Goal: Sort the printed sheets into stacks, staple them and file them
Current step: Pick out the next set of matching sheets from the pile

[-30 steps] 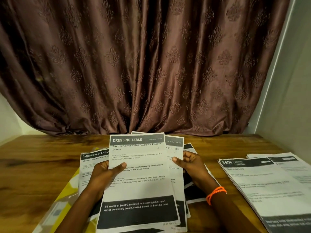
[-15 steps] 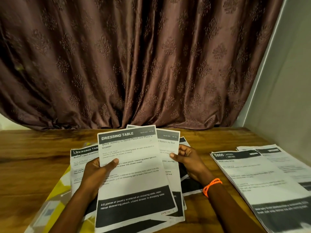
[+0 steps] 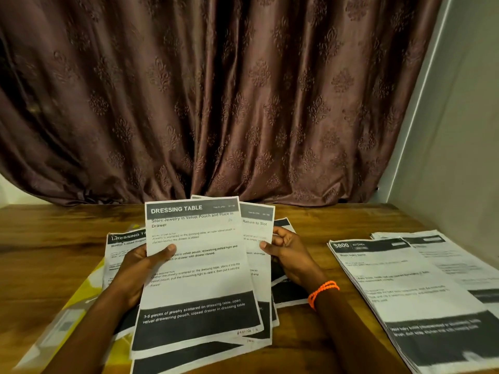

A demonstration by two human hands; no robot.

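- Since a second ago, both hands hold the fanned sheets as before, barely shifted.
- Left hand grips the top "DRESSING TABLE" sheet, thumb across its face.
- Right hand pinches the "Return to Slot" sheet behind it.
- More sheets lie beneath on a yellow folder.
- "KITCHEN" stack lies apart at right on the wooden counter.

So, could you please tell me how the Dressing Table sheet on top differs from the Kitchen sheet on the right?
The Dressing Table sheet is held up between the left hand and right hand; the Kitchen sheet lies flat on the wooden table, untouched. Its header shows "$800"; the Dressing Table header doesn't. Both have dark header and footer bands.
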